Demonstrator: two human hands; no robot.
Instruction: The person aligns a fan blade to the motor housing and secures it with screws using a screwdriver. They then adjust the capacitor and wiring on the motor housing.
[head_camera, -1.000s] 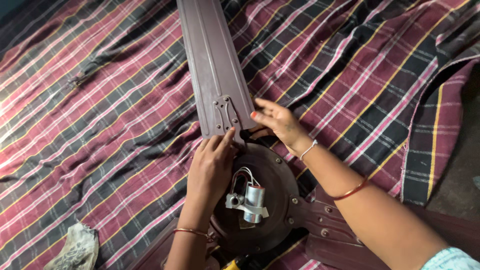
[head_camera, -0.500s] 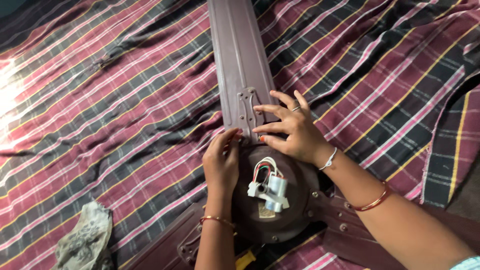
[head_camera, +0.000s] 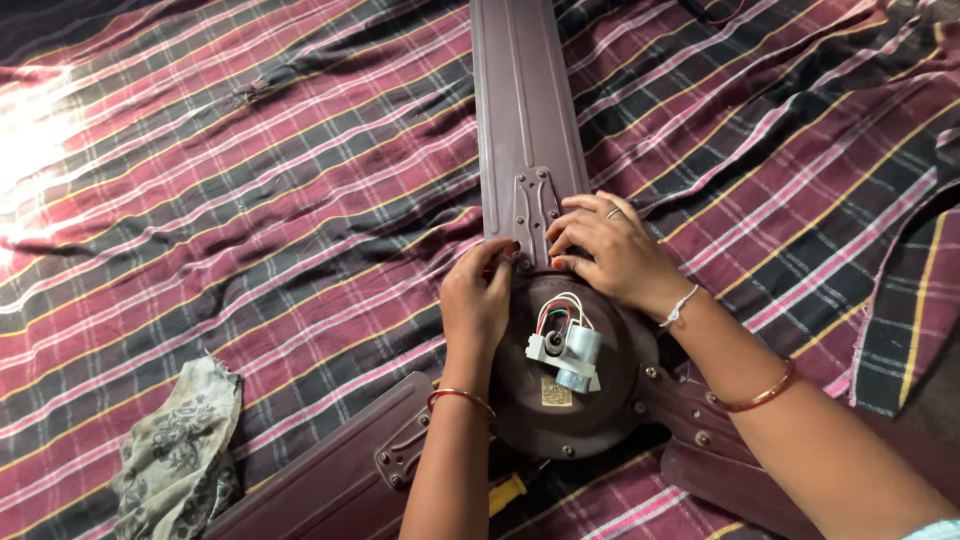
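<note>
Fan blade (head_camera: 522, 110) seated at motor housing (head_camera: 575, 370), both hands at the joint.

Ceiling fan lies inverted on a striped cloth (head_camera: 250, 200), capacitor (head_camera: 572, 352) and wiring facing up. 3 blades show: the upper blade runs away from the housing, its bracket (head_camera: 537, 212) meeting the housing rim; 2 lower blades (head_camera: 330, 470) sit with brackets on the housing and screw heads visible. Left hand (head_camera: 478, 300) presses fingertips on the bracket's near left corner; right hand (head_camera: 610, 250) curls its fingers over the bracket's right edge. Neither hand holds a tool; whether a screw is pinched cannot be told. Judgement: upper blade aligned, fastening not confirmed. A yellow-handled tool (head_camera: 508, 492) lies partly under the housing; a patterned rag (head_camera: 180, 450) lies well apart.
</note>
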